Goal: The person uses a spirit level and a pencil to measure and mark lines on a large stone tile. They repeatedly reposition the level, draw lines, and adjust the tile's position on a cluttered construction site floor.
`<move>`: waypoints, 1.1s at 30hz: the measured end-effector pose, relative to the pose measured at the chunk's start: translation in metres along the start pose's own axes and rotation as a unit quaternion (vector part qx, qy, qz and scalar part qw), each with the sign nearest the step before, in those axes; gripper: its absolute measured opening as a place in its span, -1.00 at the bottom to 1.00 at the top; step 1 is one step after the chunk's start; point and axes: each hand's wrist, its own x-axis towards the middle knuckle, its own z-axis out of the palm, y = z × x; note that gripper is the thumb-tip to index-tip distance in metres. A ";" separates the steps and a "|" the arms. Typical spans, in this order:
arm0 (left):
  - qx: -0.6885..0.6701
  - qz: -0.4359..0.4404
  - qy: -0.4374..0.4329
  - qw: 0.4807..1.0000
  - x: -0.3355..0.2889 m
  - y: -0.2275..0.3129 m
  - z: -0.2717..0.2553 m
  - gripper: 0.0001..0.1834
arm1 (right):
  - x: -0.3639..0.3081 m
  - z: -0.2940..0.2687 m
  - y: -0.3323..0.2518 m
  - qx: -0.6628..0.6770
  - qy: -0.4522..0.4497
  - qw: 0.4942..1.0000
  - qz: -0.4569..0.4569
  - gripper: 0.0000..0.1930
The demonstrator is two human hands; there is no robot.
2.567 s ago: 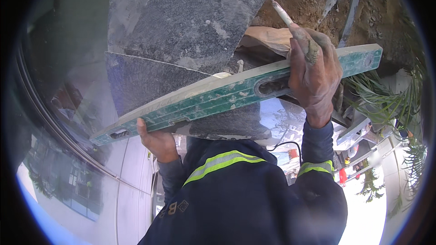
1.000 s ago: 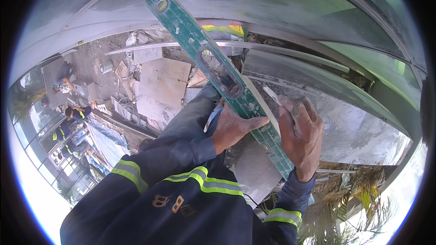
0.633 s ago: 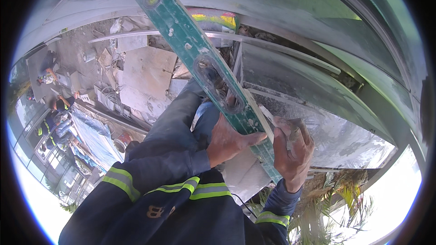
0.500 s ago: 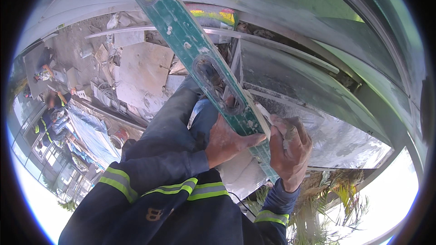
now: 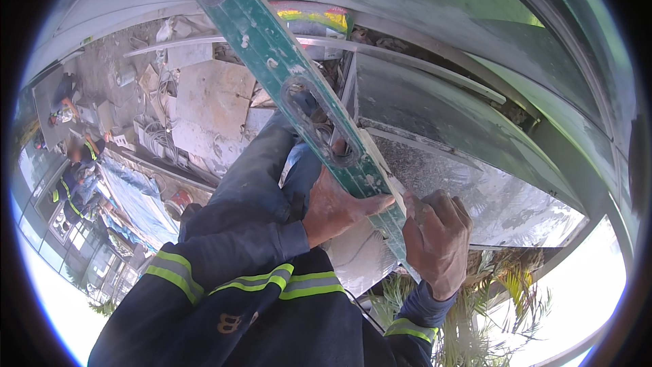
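A long green spirit level (image 5: 261, 47), spotted with pale dried splashes, slants from the upper left down to my hands. Its round vial sits near the upper end, and an oval grip slot lies further down. My left hand (image 5: 339, 209) is closed around the lower part, thumb across the green face and the other fingers hidden beneath. Against the level's right-hand edge, my right hand (image 5: 440, 245) is curled, its fingertips pinched at the pale, crusted rim. A thin whitish piece shows just beyond these fingertips; what it is, I cannot make out.
A dusty grey slab (image 5: 489, 194) lies to the right, below a curved metal strip (image 5: 421, 71). Beyond my legs is a flat tan board (image 5: 212, 98) among debris and coiled cable. Other people (image 5: 75, 187) are at the far left. Plants (image 5: 468, 306) grow at lower right.
The spirit level has shifted slightly left. My right hand has moved a little down and turned, its knuckles now more to the front. My left hand keeps its hold.
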 end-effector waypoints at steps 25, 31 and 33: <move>0.128 0.059 0.035 0.989 0.003 0.002 -0.002 0.17 | 0.025 0.027 -0.008 -0.024 0.085 0.992 -0.088 -0.33; 0.112 0.001 0.006 0.994 -0.001 0.007 -0.003 0.32 | -0.002 0.061 0.014 0.016 0.234 0.972 0.022 -0.45; 0.108 -0.005 0.001 0.994 0.000 0.009 -0.001 0.35 | -0.009 0.072 0.015 0.060 0.269 0.959 0.064 -0.44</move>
